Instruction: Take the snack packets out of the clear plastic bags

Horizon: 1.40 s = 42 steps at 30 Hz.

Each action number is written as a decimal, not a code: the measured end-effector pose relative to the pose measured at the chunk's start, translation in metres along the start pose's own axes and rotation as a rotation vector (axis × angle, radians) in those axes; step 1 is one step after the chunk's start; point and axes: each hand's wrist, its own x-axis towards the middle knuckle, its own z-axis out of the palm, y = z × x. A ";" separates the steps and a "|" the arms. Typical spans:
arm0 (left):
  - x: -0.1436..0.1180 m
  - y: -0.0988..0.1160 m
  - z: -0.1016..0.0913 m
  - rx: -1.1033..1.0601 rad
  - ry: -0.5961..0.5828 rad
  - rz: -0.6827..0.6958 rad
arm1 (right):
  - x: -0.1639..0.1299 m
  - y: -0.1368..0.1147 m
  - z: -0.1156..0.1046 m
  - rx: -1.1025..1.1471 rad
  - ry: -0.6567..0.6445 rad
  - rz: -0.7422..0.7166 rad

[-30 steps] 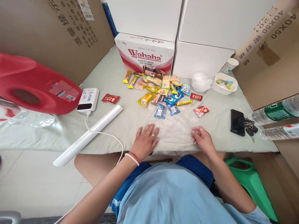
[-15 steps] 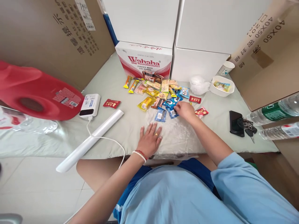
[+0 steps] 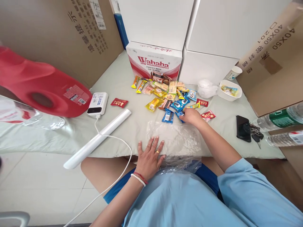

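Seemingly blue packet (image 3: 180, 114) under right hand (image 3: 191, 116)

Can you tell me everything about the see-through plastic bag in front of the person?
The clear plastic bag is thin, crinkly and shiny, so the pale green tablecloth shows through it. It lies flat on the table's near edge, and its near end hangs over onto the person's lap. It looks empty. The left hand presses flat on its near left corner. The right hand is at its far edge, on a blue snack packet from the pile beyond.
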 end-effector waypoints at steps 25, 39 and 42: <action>0.048 0.000 -0.015 -0.098 -0.054 -0.090 | -0.044 -0.013 -0.047 0.133 0.146 -0.278; 0.047 -0.011 -0.002 -0.028 0.013 -0.062 | -0.106 -0.015 0.014 -0.080 -0.058 -0.361; 0.048 -0.010 -0.002 -0.034 0.022 -0.059 | -0.102 -0.031 0.011 -0.077 -0.078 -0.409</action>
